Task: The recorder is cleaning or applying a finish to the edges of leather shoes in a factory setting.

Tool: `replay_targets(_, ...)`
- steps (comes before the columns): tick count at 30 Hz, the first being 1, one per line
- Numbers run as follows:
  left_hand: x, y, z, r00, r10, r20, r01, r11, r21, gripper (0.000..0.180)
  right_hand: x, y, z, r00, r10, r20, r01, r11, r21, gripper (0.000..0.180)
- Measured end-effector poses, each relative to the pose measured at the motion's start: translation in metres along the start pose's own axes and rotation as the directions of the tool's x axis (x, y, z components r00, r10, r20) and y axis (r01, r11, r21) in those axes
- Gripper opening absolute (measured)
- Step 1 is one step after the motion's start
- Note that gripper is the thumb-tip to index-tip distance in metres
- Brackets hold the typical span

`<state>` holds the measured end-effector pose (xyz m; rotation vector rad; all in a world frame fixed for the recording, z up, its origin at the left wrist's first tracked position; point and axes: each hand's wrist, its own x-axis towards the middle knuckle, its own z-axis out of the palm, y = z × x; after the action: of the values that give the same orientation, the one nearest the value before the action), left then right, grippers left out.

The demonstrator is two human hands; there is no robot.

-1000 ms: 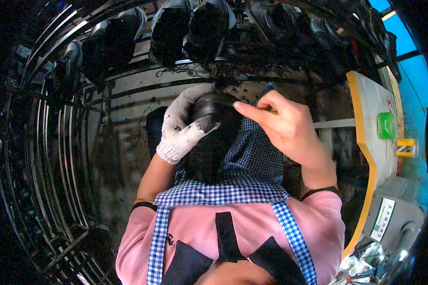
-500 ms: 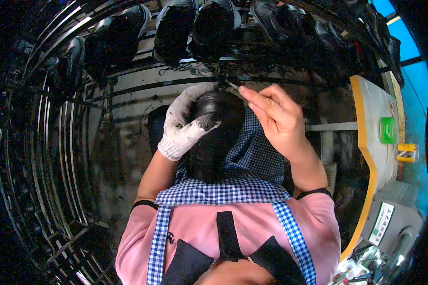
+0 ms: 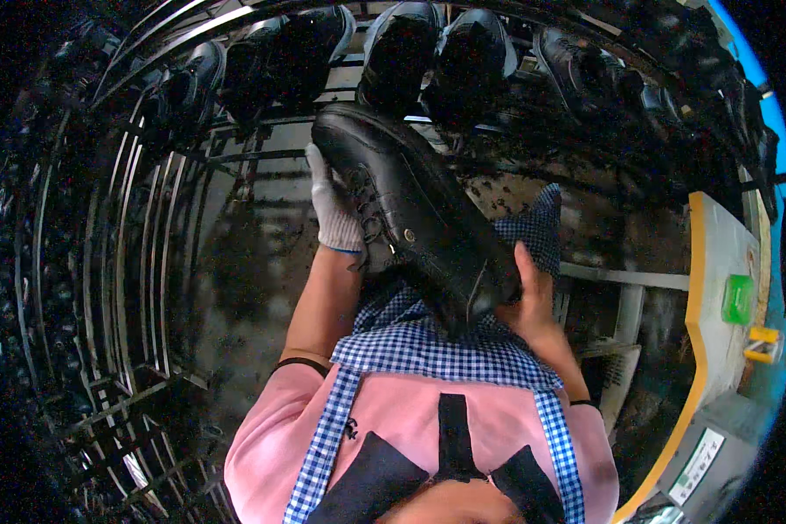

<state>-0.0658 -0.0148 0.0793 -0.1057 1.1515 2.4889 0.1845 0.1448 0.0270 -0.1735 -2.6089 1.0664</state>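
A black leather lace-up boot (image 3: 415, 205) lies slantwise in front of me, toe pointing to the far left and its top toward my lap. My left hand (image 3: 334, 210), in a white knit glove, grips it from the left by the toe and lacing; most of its fingers are hidden behind the boot. At the heel and ankle end, my bare right hand (image 3: 531, 297) holds the boot with the thumb up and the other fingers out of sight. A blue-checked apron (image 3: 445, 354) covers my lap beneath it.
Several black shoes (image 3: 399, 48) stand on a rack along the far side. Metal rack bars (image 3: 140, 192) run down the left. At right is a pale yellow-edged table (image 3: 712, 253) with a green box (image 3: 738, 299), a yellow object (image 3: 763, 345) and a grey machine (image 3: 716, 463) nearby.
The boot has turned from end-on to showing its side. My right hand has come down to its heel end; the thin metal tool it held no longer shows. The view has shifted left.
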Motion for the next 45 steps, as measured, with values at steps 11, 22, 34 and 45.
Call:
replay_targets(11, 0.032, -0.01, -0.083, 0.9, 0.031, 0.435, -0.316, 0.734, 0.601, 0.04, 0.009, -0.006, -0.028, 0.913, 0.407, -0.025, -0.289, 0.69, 0.664, 0.067)
replay_targets(22, 0.023, -0.021, -0.061, 0.918, -0.001, 0.397, -0.349, 0.476, 0.807, 0.06, -0.002, 0.007, -0.035, 0.788, 0.605, 0.116, -0.355, 0.293, 0.888, 0.042)
replay_targets(34, -0.031, -0.017, -0.007, 0.907, -0.206, 0.368, 0.052, 0.921, 0.386, 0.039, -0.02, -0.052, -0.122, 0.394, 0.59, -0.704, 0.592, 0.423, 0.686, 0.045)
replay_targets(45, -0.052, -0.05, -0.024, 0.823, -0.267, 0.501, 0.037, 0.906, 0.422, 0.035, 0.133, 0.019, -0.266, 0.187, 0.218, -0.958, 0.336, 0.902, 0.271, 0.061)
